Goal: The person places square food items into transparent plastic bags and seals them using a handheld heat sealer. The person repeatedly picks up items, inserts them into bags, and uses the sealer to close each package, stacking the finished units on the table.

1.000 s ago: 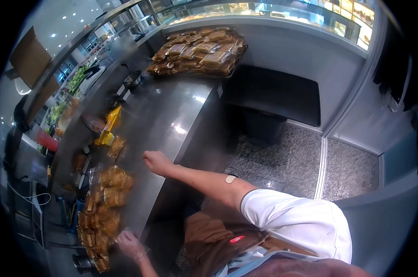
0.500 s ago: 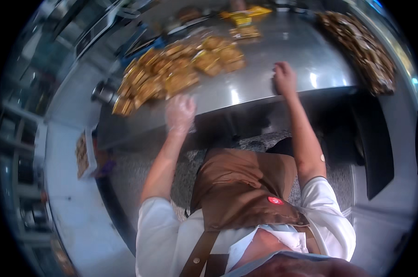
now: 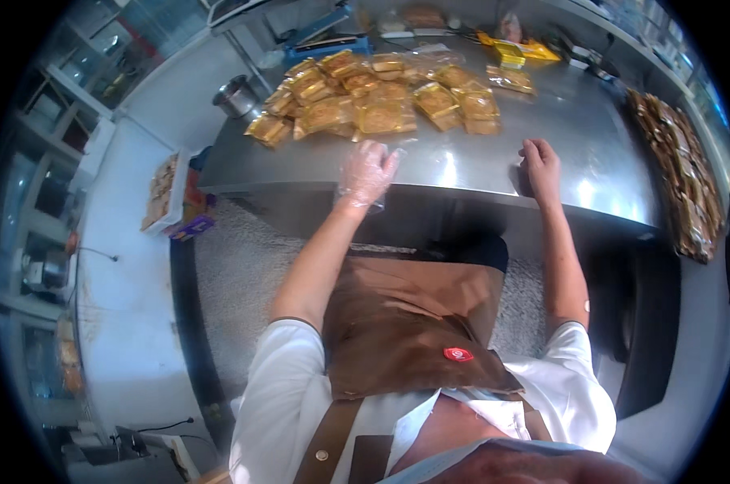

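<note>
My left hand [image 3: 366,173], in a clear plastic glove, rests at the near edge of the steel table [image 3: 445,165]. Its fingers are curled in and nothing shows in them. Just beyond it lies a heap of clear, yellow-edged packets [image 3: 385,115] with flat golden-brown food inside. My right hand [image 3: 541,165] is bare and loosely fisted over the table's front edge, apart from the packets, with nothing visible in it. Two packets [image 3: 455,107] lie at the heap's right side, between the hands but farther back.
At the heap's left stands a metal pot [image 3: 236,97]. Behind are a blue device [image 3: 324,44], a small yellow stack [image 3: 508,55] and one separate packet [image 3: 510,79]. More packets [image 3: 683,177] line the right side. A white crate [image 3: 165,194] sits low at left.
The view has turned, so table, packets and both hands appear farther right. Both hands stay closed near the table's edge; the heap looks the same.
</note>
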`<action>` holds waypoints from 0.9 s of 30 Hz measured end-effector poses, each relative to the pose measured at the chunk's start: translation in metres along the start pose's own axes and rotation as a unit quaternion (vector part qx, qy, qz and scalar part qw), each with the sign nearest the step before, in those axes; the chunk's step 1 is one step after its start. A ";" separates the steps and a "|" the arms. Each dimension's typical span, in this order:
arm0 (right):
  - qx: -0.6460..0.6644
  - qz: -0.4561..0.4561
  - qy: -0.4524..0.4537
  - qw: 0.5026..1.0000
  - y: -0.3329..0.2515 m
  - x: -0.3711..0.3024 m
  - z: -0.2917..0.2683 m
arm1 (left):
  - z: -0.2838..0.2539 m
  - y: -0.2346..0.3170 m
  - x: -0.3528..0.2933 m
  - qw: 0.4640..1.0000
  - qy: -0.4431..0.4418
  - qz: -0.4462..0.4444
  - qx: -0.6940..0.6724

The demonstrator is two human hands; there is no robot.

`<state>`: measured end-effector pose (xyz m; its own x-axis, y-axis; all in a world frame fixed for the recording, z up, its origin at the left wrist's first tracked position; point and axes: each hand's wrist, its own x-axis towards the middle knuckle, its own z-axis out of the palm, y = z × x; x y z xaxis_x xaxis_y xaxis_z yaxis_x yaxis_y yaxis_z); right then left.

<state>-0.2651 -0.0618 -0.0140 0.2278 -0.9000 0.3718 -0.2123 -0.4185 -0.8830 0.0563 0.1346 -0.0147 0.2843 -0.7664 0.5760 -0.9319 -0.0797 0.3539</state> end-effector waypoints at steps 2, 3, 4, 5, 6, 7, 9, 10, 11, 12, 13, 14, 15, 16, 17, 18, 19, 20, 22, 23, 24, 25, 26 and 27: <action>0.087 -0.007 -0.050 0.995 -0.041 -0.005 0.024 | 0.000 -0.013 0.001 0.998 0.045 0.040 0.016; 0.125 -0.036 -0.067 0.989 -0.077 -0.015 0.035 | -0.003 -0.015 0.001 0.998 0.048 0.043 0.027; 0.173 -0.075 -0.079 0.979 -0.114 -0.027 0.040 | -0.006 -0.014 -0.002 0.997 0.049 0.042 0.032; 0.214 -0.113 -0.090 0.966 -0.151 -0.039 0.037 | -0.007 -0.011 -0.003 0.999 0.030 0.035 0.022; 0.238 -0.187 -0.105 0.947 -0.177 -0.050 0.032 | -0.010 -0.011 -0.004 1.000 0.014 0.024 0.015; 0.242 -0.276 -0.102 0.925 -0.198 -0.058 0.024 | -0.011 -0.011 -0.005 0.999 0.032 0.038 0.015; 0.209 -0.425 -0.102 0.875 -0.227 -0.064 0.011 | -0.013 -0.007 -0.004 0.999 0.024 0.033 -0.019; 0.174 -0.480 -0.101 0.854 -0.240 -0.066 0.004 | -0.010 -0.001 0.002 0.998 0.020 0.041 -0.053; 0.149 -0.511 -0.103 0.840 -0.245 -0.062 0.009 | -0.007 -0.004 0.001 0.997 0.013 0.045 -0.061; 0.123 -0.533 -0.105 0.830 -0.249 -0.056 0.016 | -0.005 -0.008 -0.001 0.997 0.005 0.041 -0.067; 0.100 -0.551 -0.102 0.823 -0.251 -0.046 0.021 | -0.007 -0.008 0.001 0.996 -0.002 0.041 -0.073; 0.082 -0.562 -0.101 0.817 -0.252 -0.038 0.026 | -0.008 -0.007 0.001 0.996 -0.010 0.042 -0.081; 0.067 -0.568 -0.104 0.814 -0.253 -0.031 0.028 | -0.008 -0.006 0.000 0.996 -0.032 0.029 -0.083; 0.054 -0.571 -0.103 0.813 -0.253 -0.026 0.027 | -0.012 -0.003 -0.001 0.995 -0.055 0.021 -0.083; 0.043 -0.580 -0.100 0.807 -0.253 -0.019 0.025 | -0.010 -0.002 0.005 0.994 -0.067 0.021 -0.082; 0.033 -0.586 -0.102 0.803 -0.256 -0.018 0.023 | -0.010 -0.002 0.006 0.995 -0.062 0.021 -0.079; 0.029 -0.585 -0.106 0.803 -0.257 -0.025 0.021 | -0.014 -0.003 -0.004 0.995 -0.064 0.017 -0.076; 0.021 -0.587 -0.106 0.803 -0.258 -0.026 0.019 | -0.014 -0.004 -0.008 0.995 -0.067 0.012 -0.073; 0.003 -0.596 -0.103 0.796 -0.261 -0.022 0.019 | -0.010 -0.005 0.007 0.995 -0.075 0.012 -0.069; 0.000 -0.599 -0.103 0.794 -0.264 -0.024 0.016 | -0.009 -0.009 0.008 0.995 -0.065 0.023 -0.075; -0.001 -0.603 -0.104 0.791 -0.268 -0.030 0.014 | -0.008 -0.012 0.008 0.995 -0.054 0.033 -0.082; 0.000 -0.606 -0.107 0.788 -0.272 -0.037 0.011 | -0.009 -0.014 0.007 0.995 -0.049 0.036 -0.084; -0.002 -0.610 -0.112 0.784 -0.277 -0.043 0.006 | -0.008 -0.015 0.006 0.994 -0.043 0.043 -0.090; -0.007 -0.614 -0.116 0.781 -0.281 -0.053 0.002 | -0.007 -0.017 0.000 0.994 -0.029 0.054 -0.090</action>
<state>-0.2158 0.1039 0.2135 0.4337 0.2258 0.8723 0.2905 -0.9515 0.1018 0.0735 0.1400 -0.0156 0.1657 -0.8001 0.5766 -0.8999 0.1164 0.4202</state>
